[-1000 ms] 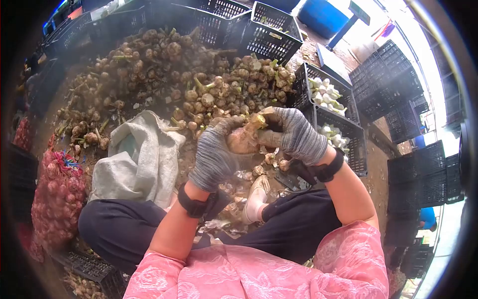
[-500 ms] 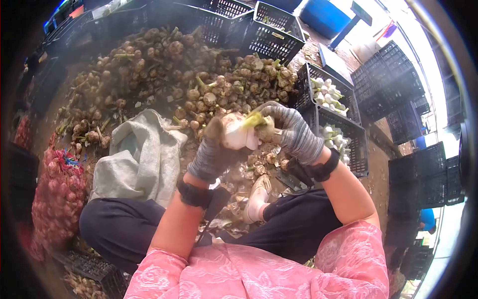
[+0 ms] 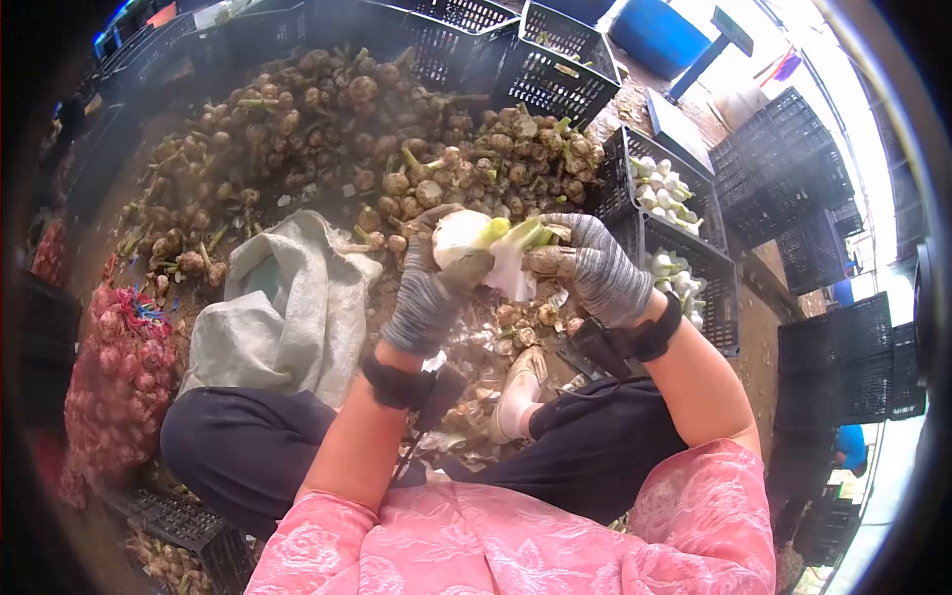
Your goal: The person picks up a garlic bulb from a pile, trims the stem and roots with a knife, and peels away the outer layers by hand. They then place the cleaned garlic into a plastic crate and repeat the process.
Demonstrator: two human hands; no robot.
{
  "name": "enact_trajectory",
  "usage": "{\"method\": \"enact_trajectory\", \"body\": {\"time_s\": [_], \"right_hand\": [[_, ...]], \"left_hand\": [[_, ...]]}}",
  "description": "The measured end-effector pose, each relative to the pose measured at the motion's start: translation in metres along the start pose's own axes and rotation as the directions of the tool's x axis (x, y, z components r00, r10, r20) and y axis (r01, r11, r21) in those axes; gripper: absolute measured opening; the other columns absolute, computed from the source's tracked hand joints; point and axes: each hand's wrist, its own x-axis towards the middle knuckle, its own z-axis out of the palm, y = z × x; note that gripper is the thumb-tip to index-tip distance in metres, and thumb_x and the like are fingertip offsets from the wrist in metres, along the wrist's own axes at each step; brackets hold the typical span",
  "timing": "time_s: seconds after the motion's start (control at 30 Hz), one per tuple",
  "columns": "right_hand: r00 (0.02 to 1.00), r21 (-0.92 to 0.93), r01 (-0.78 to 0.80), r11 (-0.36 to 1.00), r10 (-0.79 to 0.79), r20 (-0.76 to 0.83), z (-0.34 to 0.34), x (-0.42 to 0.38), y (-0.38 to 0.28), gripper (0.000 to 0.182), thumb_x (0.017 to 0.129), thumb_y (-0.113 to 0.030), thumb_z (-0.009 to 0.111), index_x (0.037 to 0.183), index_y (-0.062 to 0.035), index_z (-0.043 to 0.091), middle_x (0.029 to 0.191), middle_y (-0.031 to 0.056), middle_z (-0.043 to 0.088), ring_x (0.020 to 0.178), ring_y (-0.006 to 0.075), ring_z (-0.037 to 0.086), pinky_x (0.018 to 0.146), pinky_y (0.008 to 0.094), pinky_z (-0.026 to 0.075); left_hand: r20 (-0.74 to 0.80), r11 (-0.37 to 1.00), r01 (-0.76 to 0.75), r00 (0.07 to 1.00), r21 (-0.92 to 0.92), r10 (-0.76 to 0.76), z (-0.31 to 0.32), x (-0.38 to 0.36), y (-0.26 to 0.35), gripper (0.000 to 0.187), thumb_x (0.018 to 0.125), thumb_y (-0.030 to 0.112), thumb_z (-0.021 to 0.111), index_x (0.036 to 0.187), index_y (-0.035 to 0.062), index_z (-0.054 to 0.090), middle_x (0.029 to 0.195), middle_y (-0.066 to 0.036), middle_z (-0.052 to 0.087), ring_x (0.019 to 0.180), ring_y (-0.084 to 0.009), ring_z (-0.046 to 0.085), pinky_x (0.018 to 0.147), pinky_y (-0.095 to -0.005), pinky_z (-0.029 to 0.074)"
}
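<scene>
A white garlic bulb [image 3: 458,236] with a short green stem sits in my left hand [image 3: 428,297], whose gloved fingers wrap round it. A loose flap of pale garlic skin [image 3: 514,270] hangs between the two hands, beside the stem. My right hand [image 3: 598,270], in a grey striped glove, is closed on the greenish upper end of that skin. Beyond both hands lies a large heap of unpeeled garlic [image 3: 426,174] with brown, soil-stained skins. Below them, shed garlic skins [image 3: 466,407] cover the ground around my foot.
Black crates of white garlic [image 3: 662,193] stand at the right. A pale woven sack [image 3: 297,307] lies to the left, near a red net bag of garlic [image 3: 114,367]. Black crates [image 3: 560,64] line the back, with a blue barrel [image 3: 654,38] behind. Stacked crates [image 3: 778,169] stand farther right.
The garlic's skin has been drawn away from the bulb towards the right, baring more white. My right hand has turned and moved slightly right and down; my left hand has tilted.
</scene>
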Motion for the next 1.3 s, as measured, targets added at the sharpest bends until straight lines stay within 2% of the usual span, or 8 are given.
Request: {"method": "enact_trajectory", "body": {"time_s": [0.27,0.33,0.47,0.8,1.0,1.2,1.23,1.3], "right_hand": [[0.981,0.044,0.047,0.998,-0.037,-0.190,-0.013,-0.004,-0.009,0.021,0.074,-0.007,0.063,0.094,0.0002,0.059,0.081,0.0049,0.062,0.067,0.0113,0.060,0.060,0.0225,0.050],[0.961,0.119,0.086,0.989,-0.051,-0.271,-0.018,0.001,-0.008,0.020,0.075,-0.007,0.062,0.094,0.0001,0.059,0.080,0.0047,0.062,0.067,0.0110,0.059,0.061,0.0229,0.051],[0.959,0.093,0.067,0.993,-0.038,-0.282,-0.026,-0.002,-0.014,0.020,0.077,-0.008,0.057,0.095,-0.0003,0.059,0.084,0.0065,0.061,0.068,0.0129,0.060,0.064,0.0254,0.052],[0.994,0.476,-0.104,0.873,0.078,0.074,0.003,-0.010,-0.017,0.029,0.081,-0.016,0.055,0.104,0.0019,0.054,0.093,0.0131,0.060,0.085,0.0211,0.060,0.072,0.0308,0.051],[0.967,0.721,0.064,0.690,0.135,-0.216,-0.009,-0.003,-0.019,0.024,0.082,-0.018,0.050,0.096,0.0013,0.053,0.079,0.0101,0.059,0.071,0.0204,0.057,0.067,0.0349,0.049],[0.994,0.750,-0.077,0.656,0.109,0.007,-0.036,0.003,0.008,0.023,0.081,-0.021,0.055,0.099,-0.0064,0.054,0.081,0.0069,0.060,0.075,0.0208,0.060,0.071,0.0377,0.051],[0.910,0.568,-0.017,0.823,0.248,-0.332,-0.010,-0.005,-0.016,0.022,0.082,-0.021,0.054,0.098,-0.0058,0.054,0.079,0.0053,0.060,0.073,0.0178,0.059,0.069,0.0353,0.051],[0.949,0.584,-0.050,0.810,0.221,-0.226,-0.013,-0.002,-0.011,0.022,0.080,-0.023,0.057,0.094,-0.0056,0.055,0.073,0.0046,0.058,0.068,0.0160,0.060,0.063,0.0335,0.052]], "left_hand": [[0.214,0.990,-0.003,0.976,0.143,-0.028,-0.005,-0.007,0.000,0.072,0.063,0.026,0.072,0.123,0.0071,0.037,0.107,-0.010,0.052,0.091,-0.0216,0.056,0.072,-0.0321,0.051],[0.344,0.899,0.266,0.928,-0.348,-0.142,-0.006,-0.011,0.000,0.081,0.056,0.036,0.076,0.122,0.0047,0.040,0.107,-0.011,0.054,0.093,-0.0228,0.057,0.078,-0.0411,0.051],[0.414,0.926,0.264,0.900,-0.268,-0.137,-0.007,-0.012,-0.001,0.074,0.068,0.026,0.071,0.129,0.0056,0.033,0.110,-0.010,0.053,0.096,-0.0188,0.055,0.081,-0.0324,0.049],[0.059,0.950,0.103,0.994,-0.294,-0.089,0.003,0.004,-0.008,0.064,0.076,0.053,0.057,0.111,0.0001,0.049,0.087,-0.011,0.059,0.068,-0.0156,0.058,0.047,-0.0221,0.041],[0.175,0.858,0.142,0.983,-0.494,-0.062,-0.016,0.006,-0.015,0.056,0.076,0.048,0.055,0.104,-0.0001,0.052,0.076,-0.009,0.057,0.055,-0.0148,0.051,0.041,-0.0234,0.035],[0.072,0.709,0.158,0.986,-0.687,-0.150,-0.004,0.002,0.001,0.043,0.079,0.035,0.055,0.108,0.0037,0.051,0.086,-0.008,0.057,0.072,-0.0210,0.055,0.064,-0.0313,0.049],[0.106,0.754,0.106,0.993,-0.648,-0.049,-0.015,0.006,-0.006,0.044,0.079,0.036,0.053,0.107,0.0027,0.052,0.099,-0.013,0.055,0.086,-0.0272,0.054,0.074,-0.0366,0.047],[0.257,0.714,0.034,0.944,-0.700,0.206,-0.032,0.012,-0.012,0.046,0.081,0.038,0.045,0.108,0.0025,0.053,0.113,-0.019,0.053,0.103,-0.0332,0.052,0.087,-0.0448,0.042]]}}
